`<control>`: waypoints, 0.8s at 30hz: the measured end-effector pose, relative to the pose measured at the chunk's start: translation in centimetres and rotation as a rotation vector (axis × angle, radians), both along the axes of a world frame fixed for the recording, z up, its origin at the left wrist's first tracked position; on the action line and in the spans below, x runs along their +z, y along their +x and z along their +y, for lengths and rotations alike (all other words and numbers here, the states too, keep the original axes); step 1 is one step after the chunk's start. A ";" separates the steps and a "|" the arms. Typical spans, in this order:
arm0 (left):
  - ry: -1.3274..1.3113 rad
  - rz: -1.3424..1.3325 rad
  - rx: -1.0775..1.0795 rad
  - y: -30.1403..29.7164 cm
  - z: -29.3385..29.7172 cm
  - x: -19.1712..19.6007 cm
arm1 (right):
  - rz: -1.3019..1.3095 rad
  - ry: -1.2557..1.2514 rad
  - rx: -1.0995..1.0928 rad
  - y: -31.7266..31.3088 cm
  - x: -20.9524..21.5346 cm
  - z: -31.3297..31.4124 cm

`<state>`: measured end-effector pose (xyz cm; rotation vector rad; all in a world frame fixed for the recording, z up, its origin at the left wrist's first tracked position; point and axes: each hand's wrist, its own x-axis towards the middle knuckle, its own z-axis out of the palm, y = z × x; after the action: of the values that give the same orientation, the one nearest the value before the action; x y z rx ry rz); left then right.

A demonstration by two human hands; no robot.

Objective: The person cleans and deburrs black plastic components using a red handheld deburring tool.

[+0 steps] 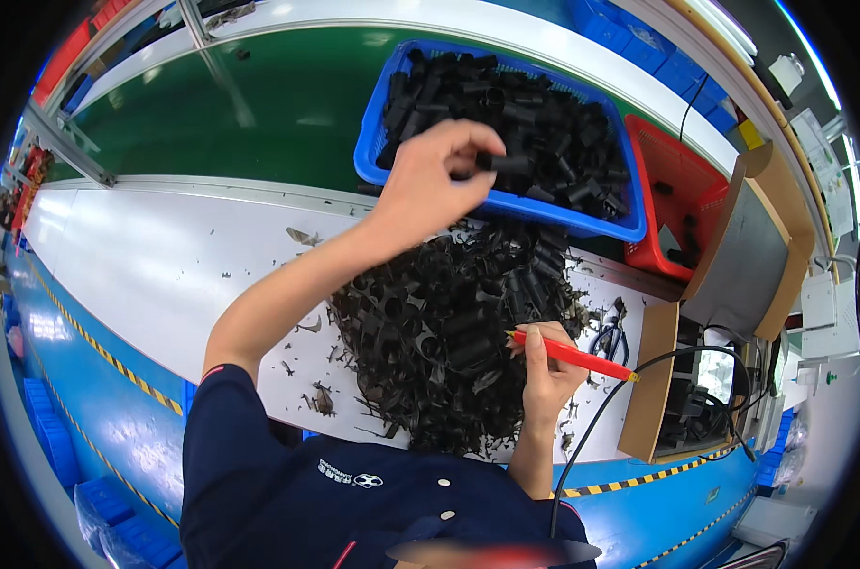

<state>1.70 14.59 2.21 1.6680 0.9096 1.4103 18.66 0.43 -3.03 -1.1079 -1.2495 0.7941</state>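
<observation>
My left hand (436,180) is stretched forward over the near rim of a blue basket (371,142) and pinches a small black plastic tube part (506,162) in its fingertips. The basket is full of several similar black parts. My right hand (546,365) rests at the right edge of a big heap of black plastic parts (439,332) on the white table (155,266) and grips a red-handled tool (574,356) that points right.
A red basket (681,190) sits right of the blue one. A green conveyor belt (249,104) runs behind the table. Black scraps litter the table. A cardboard box (653,379) and black cable (638,370) lie at the right. Pliers (608,337) lie near the heap.
</observation>
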 end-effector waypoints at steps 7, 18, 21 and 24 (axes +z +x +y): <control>0.241 0.237 0.210 4.2 10.6 0.5 | 0.131 0.003 -0.135 0.2 0.5 0.1; 0.439 1.266 0.164 8.9 18.6 0.2 | 0.051 0.013 -0.229 1.1 -0.7 -0.2; -0.275 1.362 -0.083 9.0 11.3 10.1 | 0.073 0.036 -0.291 1.3 -1.0 0.2; 0.405 0.747 -0.023 4.2 5.9 3.7 | 0.079 0.041 -0.360 1.3 -0.9 0.3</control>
<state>5.94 20.54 5.90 2.5897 1.0257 0.9854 19.98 0.69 -3.95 -1.2125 -0.9589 0.5316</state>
